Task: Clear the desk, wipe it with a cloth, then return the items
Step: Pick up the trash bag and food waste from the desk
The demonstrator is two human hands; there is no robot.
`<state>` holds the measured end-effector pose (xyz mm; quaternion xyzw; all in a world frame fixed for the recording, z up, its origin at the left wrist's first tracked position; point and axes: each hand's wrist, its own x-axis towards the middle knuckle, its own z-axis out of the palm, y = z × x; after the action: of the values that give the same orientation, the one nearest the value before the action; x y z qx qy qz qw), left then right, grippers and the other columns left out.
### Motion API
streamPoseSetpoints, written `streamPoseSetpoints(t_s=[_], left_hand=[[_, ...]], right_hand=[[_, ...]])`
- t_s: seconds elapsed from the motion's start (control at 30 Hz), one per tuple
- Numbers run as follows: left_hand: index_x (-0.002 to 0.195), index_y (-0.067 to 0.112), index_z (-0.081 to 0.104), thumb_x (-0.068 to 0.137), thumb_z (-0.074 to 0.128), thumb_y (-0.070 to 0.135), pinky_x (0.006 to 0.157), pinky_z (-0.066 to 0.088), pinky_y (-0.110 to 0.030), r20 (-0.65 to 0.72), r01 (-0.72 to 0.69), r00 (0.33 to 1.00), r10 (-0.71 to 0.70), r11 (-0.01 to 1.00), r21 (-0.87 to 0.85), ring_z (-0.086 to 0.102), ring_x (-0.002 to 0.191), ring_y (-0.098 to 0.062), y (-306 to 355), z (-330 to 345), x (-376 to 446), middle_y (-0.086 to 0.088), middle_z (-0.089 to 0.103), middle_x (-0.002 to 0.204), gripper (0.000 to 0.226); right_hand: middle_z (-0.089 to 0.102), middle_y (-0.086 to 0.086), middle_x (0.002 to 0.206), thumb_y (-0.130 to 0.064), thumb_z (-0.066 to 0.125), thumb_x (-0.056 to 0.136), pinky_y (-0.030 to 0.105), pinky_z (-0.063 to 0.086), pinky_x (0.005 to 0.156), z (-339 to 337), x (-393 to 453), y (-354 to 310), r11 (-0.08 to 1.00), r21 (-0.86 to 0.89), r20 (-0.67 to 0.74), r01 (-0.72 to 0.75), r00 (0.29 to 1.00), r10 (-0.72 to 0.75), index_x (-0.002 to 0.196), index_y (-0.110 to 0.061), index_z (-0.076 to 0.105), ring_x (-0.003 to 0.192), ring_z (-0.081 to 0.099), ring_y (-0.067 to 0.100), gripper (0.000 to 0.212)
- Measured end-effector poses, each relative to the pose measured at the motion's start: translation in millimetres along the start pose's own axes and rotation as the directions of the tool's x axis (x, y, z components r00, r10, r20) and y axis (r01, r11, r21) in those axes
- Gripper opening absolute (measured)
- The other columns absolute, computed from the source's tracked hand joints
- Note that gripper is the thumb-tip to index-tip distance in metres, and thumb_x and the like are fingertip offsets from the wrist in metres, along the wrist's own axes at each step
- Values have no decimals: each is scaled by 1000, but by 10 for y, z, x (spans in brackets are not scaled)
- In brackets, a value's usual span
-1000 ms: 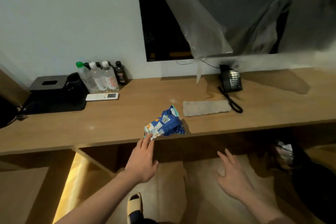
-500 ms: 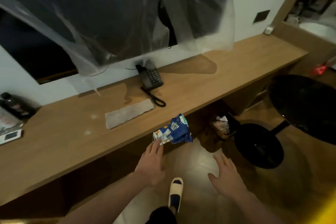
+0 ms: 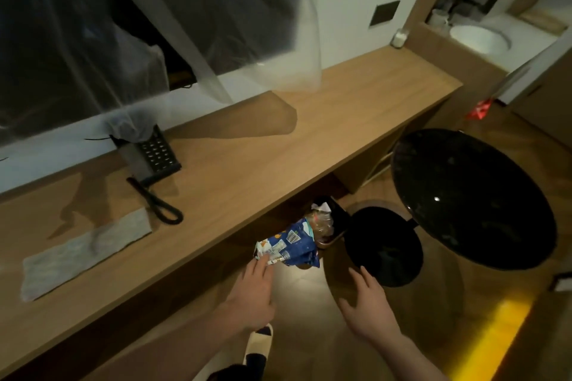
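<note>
Left hand (image 3: 253,291) fingers pinch crinkled blue snack bag (image 3: 289,246) | right hand (image 3: 368,309) fingers splayed, released

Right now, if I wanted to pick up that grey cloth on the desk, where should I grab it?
Probably pinch the grey cloth at its near short end, coming from above at the desk front edge. It lies flat and long, so there is nothing to wrap the hands around. Its far end sits close to the phone cord, so avoid that side.
</note>
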<state>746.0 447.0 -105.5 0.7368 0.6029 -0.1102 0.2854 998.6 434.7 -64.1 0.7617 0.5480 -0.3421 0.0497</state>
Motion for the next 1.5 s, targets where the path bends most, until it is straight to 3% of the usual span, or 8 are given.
streamPoseSetpoints(t_s=[0.27,0.63,0.83,1.1,1.27,1.4,1.5], left_hand=[[163,15,12,96,61,35,127,17,-45,25,48,999,-48,999,13,2,157,-28,717,-144,958,-4,-6,171,85],[163,12,8,95,62,33,127,17,-49,98,217,972,-214,976,-23,3,157,-31,1468,149,2310,-6,-7,171,89],[163,14,13,93,66,37,127,16,-47,95,255,964,-248,964,-71,4,156,-29,1444,456,3179,-3,-4,171,90],[163,10,9,91,67,32,128,15,-49,126,195,972,-199,980,41,2,156,-33,1168,1216,4344,-8,-7,170,95],[163,9,5,93,63,36,127,15,-52,170,152,970,-175,979,138,0,156,-37,1071,1807,4995,-10,-13,170,95],[164,9,3,92,64,32,127,14,-52,198,144,965,-172,979,145,-6,157,-37,993,2121,5360,-8,-26,167,96],[164,17,7,90,69,27,127,21,-50,206,163,963,-173,985,65,-12,156,-38,960,2276,5472,-3,-44,160,98]], right_hand=[[3,-6,172,-38,64,98,45,21,127,-679,876,422,999,46,74,22,997,-26,163,-34,17,159,6,23,80],[2,-7,172,-37,64,98,45,19,127,-1075,2491,1016,992,-72,236,102,968,-82,163,-35,15,159,4,22,82],[2,-8,172,-35,66,97,43,20,127,-778,3335,1154,995,-83,273,58,962,-33,163,-35,15,159,5,22,84],[-6,-10,172,-38,67,96,45,24,126,62,4436,1443,993,-120,354,3,934,40,163,-37,9,158,6,25,88],[-9,-14,170,-32,69,94,47,27,126,496,4995,1647,998,-61,395,-29,917,50,163,-39,3,152,31,20,95],[-9,-16,170,-30,67,93,49,22,127,780,5240,1795,1000,-17,373,-11,928,17,163,-39,2,156,21,20,96],[2,-11,171,-29,64,93,46,21,127,901,5330,1894,1000,-28,364,13,931,-2,163,-38,1,158,11,21,95]])
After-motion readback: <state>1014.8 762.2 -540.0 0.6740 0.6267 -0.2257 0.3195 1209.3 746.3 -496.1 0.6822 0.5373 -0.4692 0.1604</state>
